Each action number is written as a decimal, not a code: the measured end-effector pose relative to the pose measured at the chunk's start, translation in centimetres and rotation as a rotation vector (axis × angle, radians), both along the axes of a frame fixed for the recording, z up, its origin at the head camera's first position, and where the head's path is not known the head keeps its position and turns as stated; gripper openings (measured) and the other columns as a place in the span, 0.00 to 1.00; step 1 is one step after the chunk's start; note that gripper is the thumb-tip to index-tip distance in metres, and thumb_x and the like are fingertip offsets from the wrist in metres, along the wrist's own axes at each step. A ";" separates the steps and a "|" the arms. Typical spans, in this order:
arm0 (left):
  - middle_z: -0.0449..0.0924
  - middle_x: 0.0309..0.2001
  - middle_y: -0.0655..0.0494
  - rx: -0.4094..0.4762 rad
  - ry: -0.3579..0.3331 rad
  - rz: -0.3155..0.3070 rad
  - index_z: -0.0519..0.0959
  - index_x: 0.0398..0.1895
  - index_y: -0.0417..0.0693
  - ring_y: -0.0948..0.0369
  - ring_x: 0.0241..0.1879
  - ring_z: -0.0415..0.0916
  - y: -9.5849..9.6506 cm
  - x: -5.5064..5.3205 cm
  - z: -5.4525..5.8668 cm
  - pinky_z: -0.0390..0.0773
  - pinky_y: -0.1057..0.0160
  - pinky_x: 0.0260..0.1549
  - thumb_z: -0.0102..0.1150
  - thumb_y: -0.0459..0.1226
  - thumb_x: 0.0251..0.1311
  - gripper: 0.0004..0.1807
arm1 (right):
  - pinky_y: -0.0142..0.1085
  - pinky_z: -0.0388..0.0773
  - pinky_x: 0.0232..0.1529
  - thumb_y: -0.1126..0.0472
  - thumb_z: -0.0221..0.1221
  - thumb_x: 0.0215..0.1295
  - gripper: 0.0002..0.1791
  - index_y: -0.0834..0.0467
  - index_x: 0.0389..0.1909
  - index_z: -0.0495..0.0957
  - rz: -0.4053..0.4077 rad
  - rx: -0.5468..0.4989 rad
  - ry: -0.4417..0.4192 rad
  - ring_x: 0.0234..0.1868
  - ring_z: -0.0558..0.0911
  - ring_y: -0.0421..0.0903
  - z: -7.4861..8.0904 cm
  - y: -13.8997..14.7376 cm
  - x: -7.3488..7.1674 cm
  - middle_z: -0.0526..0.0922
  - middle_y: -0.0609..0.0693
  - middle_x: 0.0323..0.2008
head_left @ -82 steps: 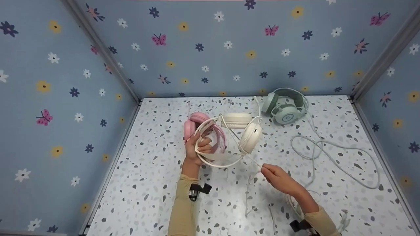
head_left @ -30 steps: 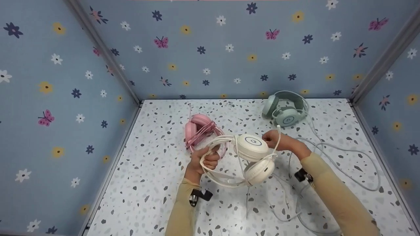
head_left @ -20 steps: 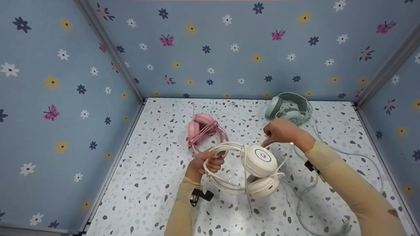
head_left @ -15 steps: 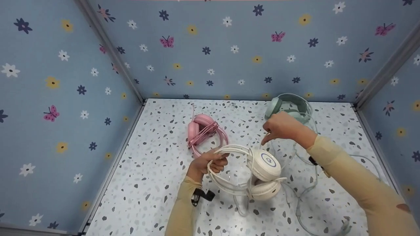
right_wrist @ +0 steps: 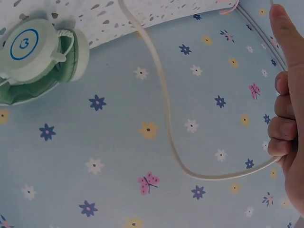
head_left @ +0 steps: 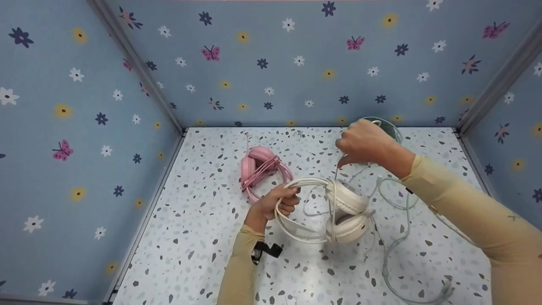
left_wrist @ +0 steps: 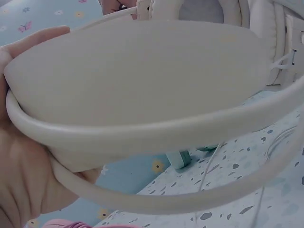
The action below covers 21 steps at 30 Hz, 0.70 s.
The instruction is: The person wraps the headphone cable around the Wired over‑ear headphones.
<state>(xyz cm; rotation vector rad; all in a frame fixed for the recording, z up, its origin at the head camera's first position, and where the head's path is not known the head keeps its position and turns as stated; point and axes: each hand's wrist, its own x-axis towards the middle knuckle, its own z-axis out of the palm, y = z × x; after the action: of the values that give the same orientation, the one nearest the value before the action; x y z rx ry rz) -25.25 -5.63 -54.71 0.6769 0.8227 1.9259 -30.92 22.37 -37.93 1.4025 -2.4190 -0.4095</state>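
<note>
My left hand (head_left: 277, 204) grips the headband of a pair of white headphones (head_left: 348, 199), held above the table with the ear cups toward the right. In the left wrist view, the wide inner band (left_wrist: 137, 71) runs from that hand. White cable crosses near the ear cups and runs along the headband. Above the ear cups, my right hand (head_left: 366, 142) holds the white cable (right_wrist: 164, 95), its thumb pointing down and its fingers curled. A length of this cable loops out below the fist in the right wrist view.
Pink headphones (head_left: 259, 163) wound with their own cable lie left of the white pair. Green headphones (right_wrist: 33, 47) stand at the back right, partly hidden by my right hand in the head view. A pale green cable (head_left: 386, 258) trails over the speckled table (head_left: 190, 237).
My right hand has gone from below the white headphones round to above them, drawing the cable across the ear cups. My left hand has shifted slightly right, and the headphones have turned.
</note>
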 end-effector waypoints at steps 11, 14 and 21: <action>0.47 0.16 0.62 -0.265 0.157 0.219 0.64 0.30 0.47 0.70 0.12 0.46 0.9 0.8 2.0 0.51 0.71 0.11 0.42 0.37 0.71 0.09 | 0.38 0.54 0.16 0.33 0.66 0.49 0.37 0.53 0.09 0.54 0.007 0.008 0.195 0.14 0.52 0.43 4.5 1.0 0.8 0.51 0.44 0.10; 0.48 0.17 0.62 -0.318 0.143 0.347 0.63 0.30 0.47 0.70 0.13 0.47 1.3 1.0 2.5 0.52 0.71 0.11 0.44 0.39 0.70 0.10 | 0.37 0.51 0.14 0.34 0.68 0.47 0.39 0.52 0.09 0.51 -0.048 -0.049 0.220 0.16 0.49 0.42 5.2 0.9 1.8 0.46 0.43 0.12; 0.48 0.17 0.61 -0.253 0.014 0.619 0.61 0.27 0.46 0.70 0.12 0.47 1.4 1.2 3.2 0.53 0.73 0.08 0.44 0.38 0.70 0.12 | 0.35 0.48 0.13 0.47 0.70 0.53 0.36 0.52 0.09 0.51 -0.264 -0.188 0.214 0.15 0.49 0.41 5.5 0.5 5.9 0.46 0.44 0.12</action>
<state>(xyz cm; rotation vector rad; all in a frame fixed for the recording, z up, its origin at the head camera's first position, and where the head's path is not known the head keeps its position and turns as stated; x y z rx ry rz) -24.03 -4.24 -51.46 0.2952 1.3758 2.2952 -25.02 22.83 -32.42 0.9165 -2.3977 -0.3621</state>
